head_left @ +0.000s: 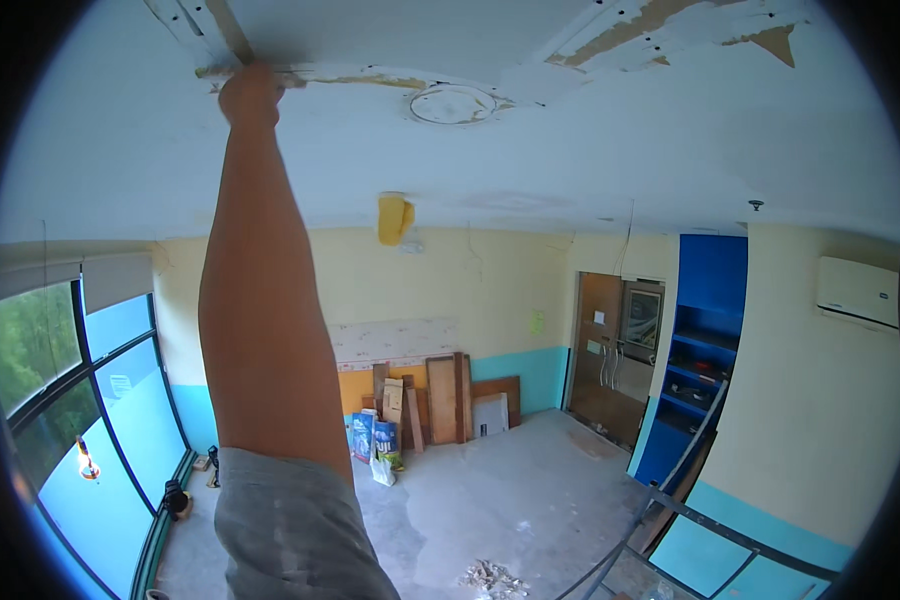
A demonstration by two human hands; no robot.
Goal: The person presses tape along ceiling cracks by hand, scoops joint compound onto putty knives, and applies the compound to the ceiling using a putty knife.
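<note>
My left arm, in a grey sleeve (295, 520), stretches straight up to the ceiling (350, 135). At its end my left hand (251, 95) is closed against a torn brown seam (232, 35). Its fingers are mostly hidden, and what they hold, if anything, I cannot make out. Right of the hand, a rough strip of peeled surface (370, 80) leads to a round outline (453, 103) in the ceiling. Another scraped patch (635, 30) with dark spots lies farther right. My right hand is out of view.
Boards (448, 400) and bags (375, 437) lean by the far wall. Debris (495, 578) lies on the floor. A dark metal frame (705, 520) stands at the lower right, near blue shelves (692, 360). Yellow material (394, 219) hangs from the ceiling. Windows (90, 380) line the left.
</note>
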